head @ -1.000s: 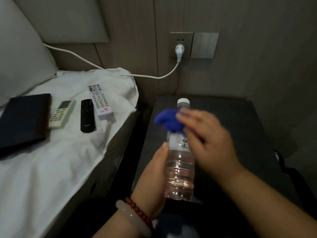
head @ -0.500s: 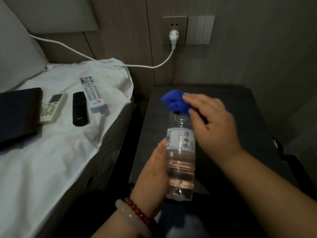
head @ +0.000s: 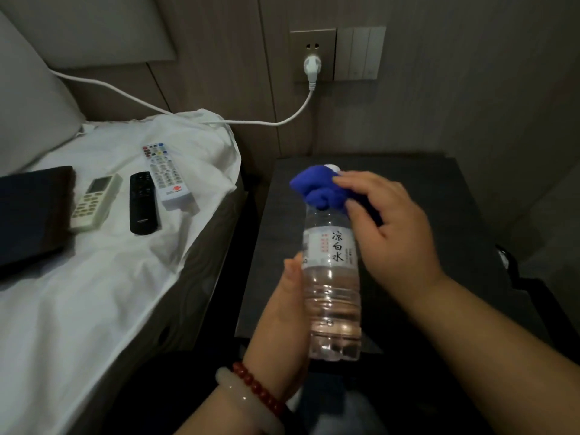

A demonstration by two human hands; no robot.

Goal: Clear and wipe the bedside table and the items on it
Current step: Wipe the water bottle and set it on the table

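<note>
Head view looks down on a water bottle (head: 331, 277) held upright over the near edge of the dark table (head: 439, 189), seemingly lifted off it. The left hand (head: 282, 309) grasps the bottle's lower body from the left, thumb laid up its side. This probably steadies it against the rubbing above. The right hand (head: 389, 227) pinches a bunched blue cloth (head: 317, 186) round the neck and against the white cap (head: 331, 166), so the step in hand looks like wiping the bottle's top.

Three remotes lie side by side on the bed (head: 94, 293) to the left, likely set aside there: a white TV remote (head: 164, 174), a black remote (head: 142, 207) and a pale air-conditioner remote (head: 94, 202), next to a dark flat case (head: 31, 211).

The bed's edge stands just left of the table, with a narrow dark gap between. The wall closes the far side, and a white cable (head: 188, 114) sags from the socket (head: 312, 54) across that gap to the bed. The freest room for the hands lies above the table and towards its right.
</note>
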